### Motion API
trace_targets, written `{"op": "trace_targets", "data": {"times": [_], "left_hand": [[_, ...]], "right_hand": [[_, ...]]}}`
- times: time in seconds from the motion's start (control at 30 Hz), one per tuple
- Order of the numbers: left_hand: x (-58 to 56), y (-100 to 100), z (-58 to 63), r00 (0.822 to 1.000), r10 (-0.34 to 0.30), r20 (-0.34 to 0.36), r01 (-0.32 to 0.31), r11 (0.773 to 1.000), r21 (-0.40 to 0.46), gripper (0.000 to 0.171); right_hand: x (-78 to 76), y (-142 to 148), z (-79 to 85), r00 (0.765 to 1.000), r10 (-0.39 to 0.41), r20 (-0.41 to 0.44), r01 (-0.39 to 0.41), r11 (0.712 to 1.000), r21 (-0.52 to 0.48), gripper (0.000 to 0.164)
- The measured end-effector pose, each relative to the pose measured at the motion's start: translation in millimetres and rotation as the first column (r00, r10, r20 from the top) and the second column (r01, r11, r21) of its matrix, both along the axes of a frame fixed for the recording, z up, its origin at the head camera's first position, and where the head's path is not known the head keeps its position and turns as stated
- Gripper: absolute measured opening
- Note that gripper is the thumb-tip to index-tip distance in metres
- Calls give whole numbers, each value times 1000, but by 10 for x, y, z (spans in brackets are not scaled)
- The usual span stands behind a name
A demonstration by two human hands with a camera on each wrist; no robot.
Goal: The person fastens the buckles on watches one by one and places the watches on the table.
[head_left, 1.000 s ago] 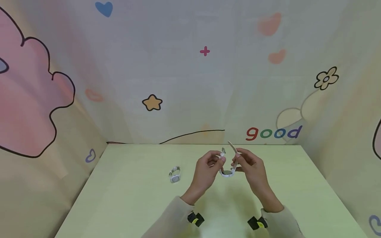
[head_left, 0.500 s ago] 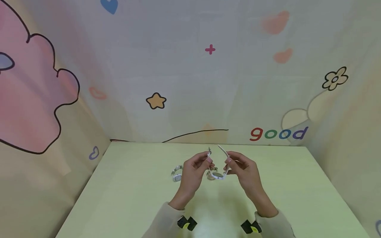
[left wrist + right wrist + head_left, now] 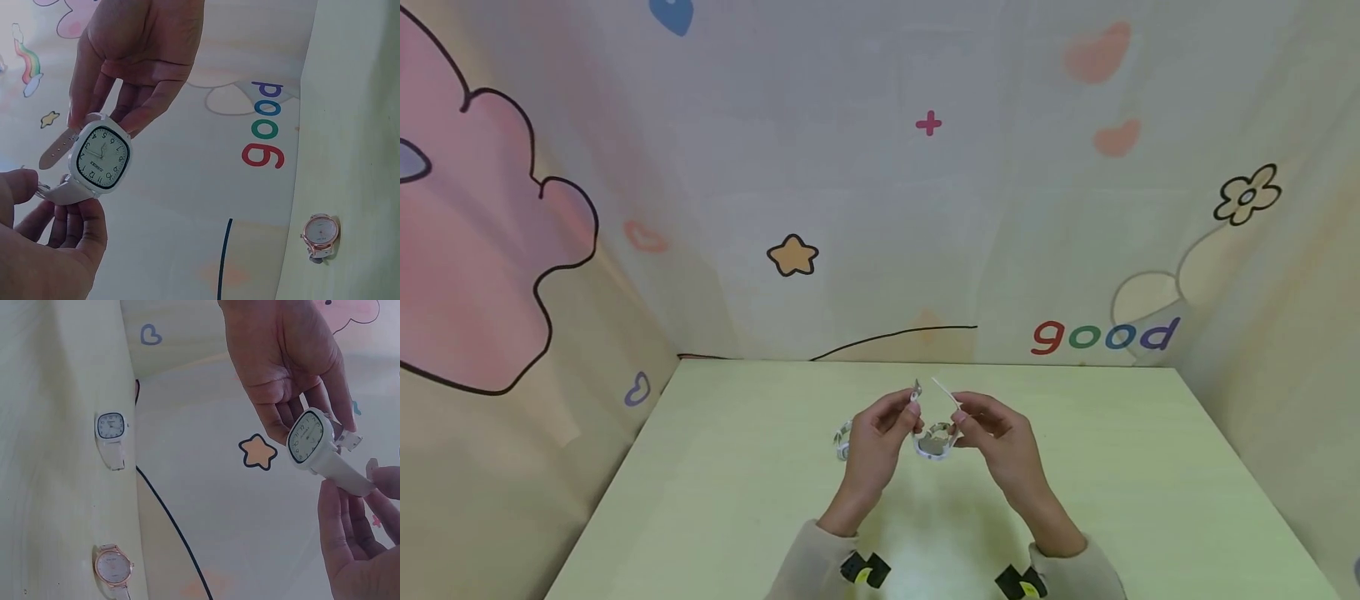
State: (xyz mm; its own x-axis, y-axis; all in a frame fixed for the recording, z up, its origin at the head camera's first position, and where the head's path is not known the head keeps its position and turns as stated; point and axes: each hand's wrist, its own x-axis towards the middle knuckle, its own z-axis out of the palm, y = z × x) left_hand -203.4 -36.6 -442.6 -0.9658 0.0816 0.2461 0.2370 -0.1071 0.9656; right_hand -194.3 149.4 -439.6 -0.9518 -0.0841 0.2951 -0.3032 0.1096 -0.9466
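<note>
My left hand (image 3: 874, 446) and right hand (image 3: 1000, 442) hold a white wristwatch (image 3: 100, 157) up above the table, one strap end each. Its rounded-square dial, with black numerals and a dark outline, hangs lowest between them. Thumb and fingers of the left hand pinch the strap with the metal buckle (image 3: 42, 187). The right hand pinches the other strap (image 3: 344, 475), the one with holes; its tip sticks up free. The two strap ends are apart. In the right wrist view, the left hand partly hides the buckle side.
On the pale table (image 3: 737, 483) lies a second white square watch (image 3: 111, 426), partly behind my left hand in the head view. A round rose-gold watch (image 3: 321, 230) with a pale strap lies beyond the held one. A printed cloth wall (image 3: 865, 183) rises at the table's far edge.
Both hands have moved left and slightly down in the head view with the watch between them. The round watch behind has come into sight, while the left hand now covers part of the other one.
</note>
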Motion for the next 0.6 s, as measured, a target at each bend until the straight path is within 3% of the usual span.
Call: {"op": "trace_targets", "data": {"times": [0.2, 0.6], "left_hand": [[-27, -25, -54, 1000, 10, -3, -10, 1000, -6, 29], [0, -61, -50, 1000, -10, -2, 10, 999, 30, 30]], "right_hand": [[14, -13, -30, 1000, 6, 4, -6, 1000, 11, 29], [58, -52, -59, 999, 21, 35, -22, 999, 26, 27]]}}
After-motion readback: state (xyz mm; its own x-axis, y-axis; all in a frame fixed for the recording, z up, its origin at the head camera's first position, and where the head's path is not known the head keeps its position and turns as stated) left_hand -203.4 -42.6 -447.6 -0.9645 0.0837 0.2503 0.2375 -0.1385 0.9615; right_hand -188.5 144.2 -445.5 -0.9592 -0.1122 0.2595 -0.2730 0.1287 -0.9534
